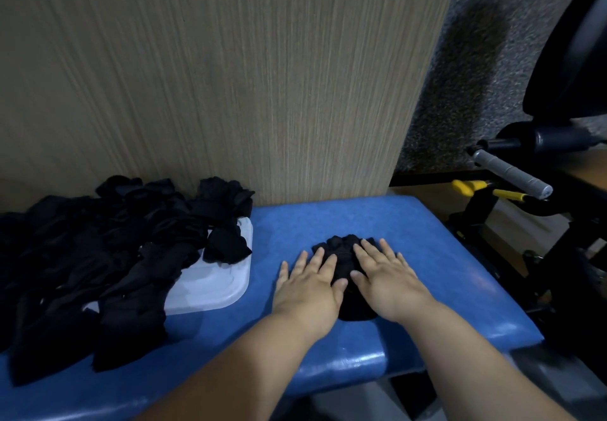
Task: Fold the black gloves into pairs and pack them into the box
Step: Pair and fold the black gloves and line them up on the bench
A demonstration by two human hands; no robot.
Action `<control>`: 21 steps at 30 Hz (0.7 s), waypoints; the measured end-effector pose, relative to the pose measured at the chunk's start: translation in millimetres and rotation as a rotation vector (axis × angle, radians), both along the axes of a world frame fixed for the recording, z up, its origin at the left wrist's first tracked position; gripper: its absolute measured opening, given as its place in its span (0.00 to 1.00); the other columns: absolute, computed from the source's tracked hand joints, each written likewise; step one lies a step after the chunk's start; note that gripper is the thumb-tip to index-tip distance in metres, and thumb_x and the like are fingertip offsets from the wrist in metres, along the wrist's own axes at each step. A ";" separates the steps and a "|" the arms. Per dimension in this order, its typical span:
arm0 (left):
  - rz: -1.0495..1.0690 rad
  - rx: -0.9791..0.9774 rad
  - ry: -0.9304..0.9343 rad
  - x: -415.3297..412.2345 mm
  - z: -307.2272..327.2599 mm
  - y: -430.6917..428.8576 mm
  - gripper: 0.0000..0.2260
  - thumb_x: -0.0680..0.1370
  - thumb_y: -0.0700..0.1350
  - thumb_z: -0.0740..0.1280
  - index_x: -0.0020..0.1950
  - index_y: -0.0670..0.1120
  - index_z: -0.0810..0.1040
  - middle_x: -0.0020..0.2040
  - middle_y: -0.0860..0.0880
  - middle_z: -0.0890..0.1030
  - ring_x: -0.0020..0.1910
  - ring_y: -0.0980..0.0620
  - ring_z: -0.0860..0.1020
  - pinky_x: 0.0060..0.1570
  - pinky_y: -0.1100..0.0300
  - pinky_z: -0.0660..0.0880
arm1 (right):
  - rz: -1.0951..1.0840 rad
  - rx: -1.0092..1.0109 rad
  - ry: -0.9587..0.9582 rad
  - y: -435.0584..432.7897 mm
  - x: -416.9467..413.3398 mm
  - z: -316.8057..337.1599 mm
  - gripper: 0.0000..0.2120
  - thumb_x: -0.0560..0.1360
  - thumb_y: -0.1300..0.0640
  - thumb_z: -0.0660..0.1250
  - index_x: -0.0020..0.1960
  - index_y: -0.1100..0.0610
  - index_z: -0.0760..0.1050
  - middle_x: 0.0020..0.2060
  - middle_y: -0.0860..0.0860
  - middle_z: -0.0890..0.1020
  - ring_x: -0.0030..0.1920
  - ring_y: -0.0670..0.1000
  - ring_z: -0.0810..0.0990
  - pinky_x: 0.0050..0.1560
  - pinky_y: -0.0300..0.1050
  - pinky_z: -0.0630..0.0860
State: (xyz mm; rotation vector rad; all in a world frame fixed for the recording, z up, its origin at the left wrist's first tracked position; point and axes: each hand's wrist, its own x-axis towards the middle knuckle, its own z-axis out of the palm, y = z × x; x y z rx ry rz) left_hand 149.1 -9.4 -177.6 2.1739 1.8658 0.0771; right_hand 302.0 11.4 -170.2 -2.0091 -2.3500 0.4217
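A black glove [343,249] lies flat on the blue padded bench [410,243], fingers pointing away from me. My left hand [310,284] presses on its left side with straight, spread fingers. My right hand [386,277] presses flat on its right side; both hands hide much of the glove. To the left, a big heap of black gloves [98,256] covers a white plastic box [213,286], of which only the right corner shows.
A wood-grain panel [230,75] stands upright right behind the bench. On the right is black gym equipment with a grey handle [512,172] and yellow grips [469,187]. Just past my forearms runs the bench's front edge [361,364].
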 end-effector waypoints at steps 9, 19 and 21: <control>0.148 0.350 -0.169 -60.4 14.9 -32.5 0.09 0.81 0.53 0.56 0.56 0.54 0.73 0.51 0.57 0.71 0.58 0.54 0.69 0.56 0.63 0.62 | 0.015 0.307 0.238 1.4 -21.0 5.8 0.20 0.81 0.51 0.58 0.72 0.53 0.67 0.71 0.48 0.69 0.77 0.50 0.54 0.75 0.43 0.53; 0.429 0.415 -0.297 -115.9 15.2 -28.8 0.18 0.77 0.45 0.65 0.65 0.44 0.67 0.67 0.46 0.66 0.63 0.44 0.66 0.60 0.51 0.66 | 0.139 0.178 0.619 -7.5 -113.3 10.0 0.16 0.80 0.53 0.62 0.67 0.52 0.74 0.63 0.48 0.76 0.62 0.46 0.74 0.66 0.38 0.68; 0.404 0.359 -0.334 -122.1 12.8 -24.7 0.23 0.78 0.44 0.63 0.71 0.43 0.62 0.72 0.46 0.63 0.68 0.44 0.62 0.65 0.53 0.63 | 0.130 0.108 0.667 -4.0 -130.2 9.3 0.18 0.80 0.52 0.61 0.70 0.51 0.71 0.65 0.46 0.73 0.62 0.45 0.73 0.62 0.35 0.66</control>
